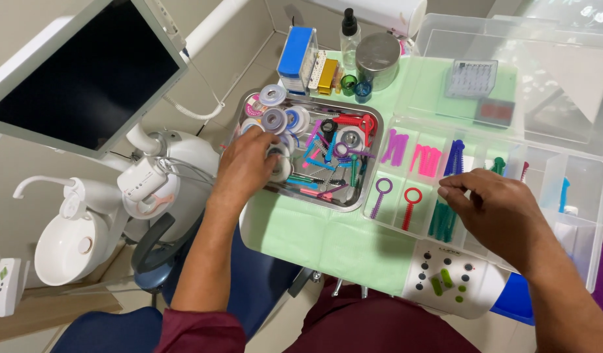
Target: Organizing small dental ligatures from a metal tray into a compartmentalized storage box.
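Steel tray [373,124], left hand [246,167] seemingly on spool [280,168]

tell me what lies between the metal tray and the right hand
In the head view, two ring-ended sticks, purple and red, lie in the clear box between the metal tray and the right hand.

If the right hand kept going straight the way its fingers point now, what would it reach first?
The right hand points left across the clear divided box. Its fingertips would likely first meet the red ring-ended stick, then the purple one. Height above the compartments is unclear.
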